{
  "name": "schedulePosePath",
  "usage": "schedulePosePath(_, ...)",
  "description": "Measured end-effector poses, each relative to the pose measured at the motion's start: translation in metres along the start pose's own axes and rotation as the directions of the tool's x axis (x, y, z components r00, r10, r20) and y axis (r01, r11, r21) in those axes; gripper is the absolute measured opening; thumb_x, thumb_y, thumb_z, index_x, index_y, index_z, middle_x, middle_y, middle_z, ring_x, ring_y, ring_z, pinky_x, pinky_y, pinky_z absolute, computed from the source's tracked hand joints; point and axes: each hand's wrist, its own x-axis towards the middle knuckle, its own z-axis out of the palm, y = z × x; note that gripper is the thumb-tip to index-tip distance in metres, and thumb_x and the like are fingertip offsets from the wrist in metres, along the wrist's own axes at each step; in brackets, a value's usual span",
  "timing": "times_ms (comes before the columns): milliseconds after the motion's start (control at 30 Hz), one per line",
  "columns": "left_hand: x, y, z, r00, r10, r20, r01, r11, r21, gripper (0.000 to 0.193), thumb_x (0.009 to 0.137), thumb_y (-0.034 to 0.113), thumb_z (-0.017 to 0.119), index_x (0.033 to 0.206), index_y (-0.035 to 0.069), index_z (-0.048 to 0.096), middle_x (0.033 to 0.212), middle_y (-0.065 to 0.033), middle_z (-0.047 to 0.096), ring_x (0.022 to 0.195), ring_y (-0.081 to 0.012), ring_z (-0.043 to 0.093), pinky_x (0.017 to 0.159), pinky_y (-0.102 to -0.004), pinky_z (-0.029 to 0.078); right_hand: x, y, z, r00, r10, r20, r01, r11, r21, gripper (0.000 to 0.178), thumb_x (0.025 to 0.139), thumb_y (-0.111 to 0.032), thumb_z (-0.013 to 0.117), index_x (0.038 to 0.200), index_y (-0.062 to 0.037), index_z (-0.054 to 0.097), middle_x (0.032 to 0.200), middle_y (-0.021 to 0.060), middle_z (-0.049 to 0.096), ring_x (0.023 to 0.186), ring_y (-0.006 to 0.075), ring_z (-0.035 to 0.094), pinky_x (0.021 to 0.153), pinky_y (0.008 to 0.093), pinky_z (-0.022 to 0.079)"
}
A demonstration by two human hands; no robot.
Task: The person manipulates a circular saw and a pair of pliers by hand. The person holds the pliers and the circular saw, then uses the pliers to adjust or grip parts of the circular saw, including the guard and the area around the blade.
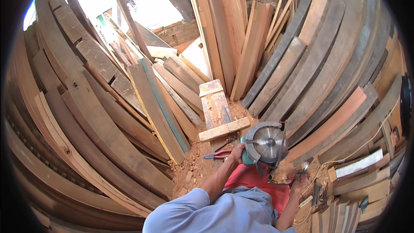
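My left hand (236,153) is closed on the teal body of a circular saw (264,143), which is raised in front of me with its round blade and grey guard turned up toward me. My right hand (298,184) is low on the right, its fingers curled beside a small dark and red thing (300,175) with a metal part near it. What exactly those fingers hold is too small to make out. Pliers with red handles (217,154) lie just left of my left hand.
A low wooden bench (217,109) with a crosspiece (224,129) stands ahead. Sawdust and offcuts (189,175) cover the floor. Long boards (108,129) lean at the left, more planks (317,82) at the right. A pale cord (351,159) crosses the right side.
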Motion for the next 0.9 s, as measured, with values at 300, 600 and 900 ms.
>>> schedulePosePath(300,-0.009,0.009,0.0,0.999,-0.026,-0.045,0.026,1.0,-0.014,0.037,0.093,0.021,0.057,0.123,0.0,0.062,0.111,-0.0147,0.071,0.096,-0.0258,0.071,0.089,-0.0461,0.058,-0.112,-0.121,0.074,0.806,-0.374,0.458,0.585,0.615,-0.528,0.043,0.083,-0.014,0.06,0.122,0.0041,0.062,0.107,0.0254,0.067,0.1,0.0418,0.064,0.092,0.0452,0.051)
schedulePosePath(600,0.001,0.001,-0.01,0.99,0.02,-0.136,-0.006,0.995,0.101,0.038,0.089,0.02,0.058,0.122,0.002,0.063,0.113,-0.0145,0.07,0.099,-0.0288,0.069,0.09,-0.0452,0.057,-0.134,-0.127,0.104,0.654,-0.255,0.712,0.666,0.641,-0.383,0.035,0.094,-0.032,0.055,0.1,0.001,0.066,0.095,0.0268,0.066,0.089,0.0441,0.064,0.078,0.0496,0.05)
schedulePosePath(900,-0.017,0.011,0.033,0.995,0.075,-0.061,-0.079,0.994,-0.071,0.026,0.092,0.016,0.06,0.113,0.002,0.064,0.101,-0.0119,0.072,0.09,-0.0238,0.071,0.085,-0.0416,0.06,-0.181,-0.186,0.084,0.671,-0.267,0.692,0.442,0.893,-0.084,0.029,0.094,-0.026,0.055,0.094,0.0019,0.062,0.08,0.0188,0.059,0.074,0.0342,0.059,0.07,0.0411,0.047)
